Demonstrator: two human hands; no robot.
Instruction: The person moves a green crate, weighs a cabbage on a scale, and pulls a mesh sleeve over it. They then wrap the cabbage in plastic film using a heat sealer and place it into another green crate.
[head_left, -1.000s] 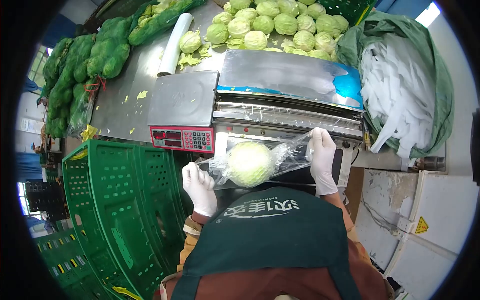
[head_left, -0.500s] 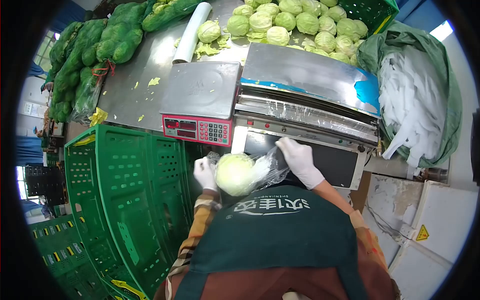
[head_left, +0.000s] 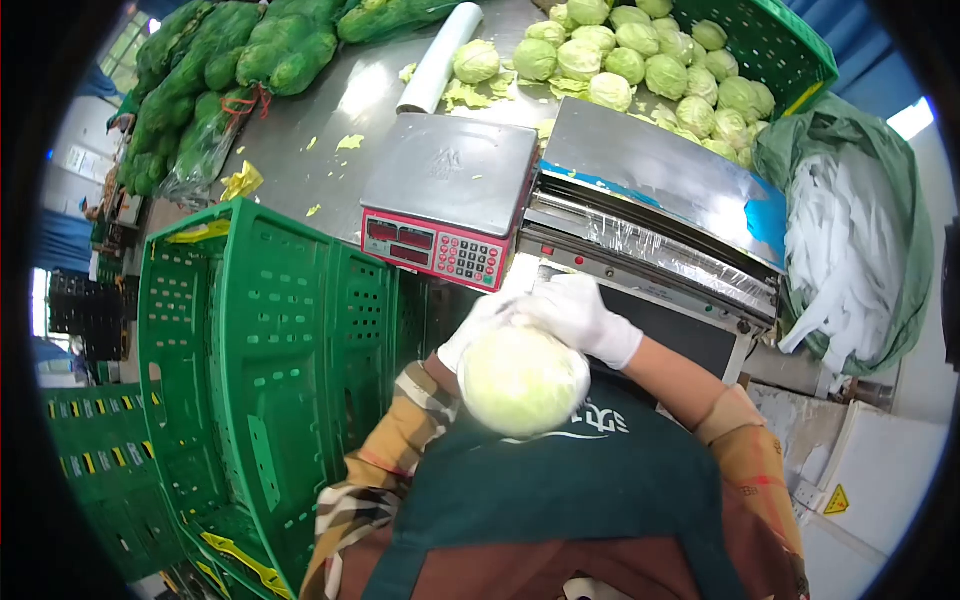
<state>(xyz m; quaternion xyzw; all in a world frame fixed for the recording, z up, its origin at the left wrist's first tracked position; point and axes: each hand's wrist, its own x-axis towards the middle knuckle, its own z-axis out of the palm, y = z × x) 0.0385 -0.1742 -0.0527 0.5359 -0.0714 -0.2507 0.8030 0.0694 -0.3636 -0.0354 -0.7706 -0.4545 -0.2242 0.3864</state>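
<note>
A pale green cabbage [head_left: 523, 388] in clear plastic film is held close in front of the dark green apron. My left hand [head_left: 478, 332], in a white glove, grips its far left side. At the far right side my gloved right hand [head_left: 588, 318] is closed against it. Both hands come together at the far end of the cabbage, where the fingertips are partly hidden. Just beyond them stands the film wrapping machine [head_left: 640, 280], a film roll showing along its front. A scale [head_left: 445, 175] with a red keypad sits to its left.
Several loose cabbages [head_left: 640, 65] lie at the back beside a green crate [head_left: 790, 50]. A white roll [head_left: 440, 58] and leaf scraps are on the metal table [head_left: 320, 110]. Netted green vegetables [head_left: 240, 60] are back left. Tall green crates [head_left: 270, 340] stand left; a sack of white strips [head_left: 850, 230] is right.
My right hand has moved in from the stretched film to the cabbage, and my left hand has shifted right to meet it. The cabbage is closer to the camera, and the view has shifted.
</note>
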